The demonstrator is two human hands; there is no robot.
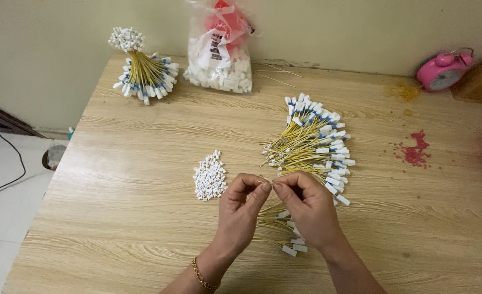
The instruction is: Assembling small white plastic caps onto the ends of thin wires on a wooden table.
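My left hand (242, 209) and my right hand (306, 206) meet fingertip to fingertip above the wooden table (132, 212), pinching the end of a thin yellow wire between them. Under my hands lie several yellow wires with white end connectors (291, 245). Just beyond my right hand spreads a fan-shaped pile of yellow wires with white and blue ends (312, 142). Left of my left hand sits a small heap of tiny white connector pieces (210, 176). Whether a white piece is in my fingers is hidden.
A tied bundle of yellow wires (144, 73) stands at the back left. Beside it a clear plastic bag of white parts (220, 60) leans on the wall. A pink alarm clock (443, 69) and a red stain (415, 149) are at the right.
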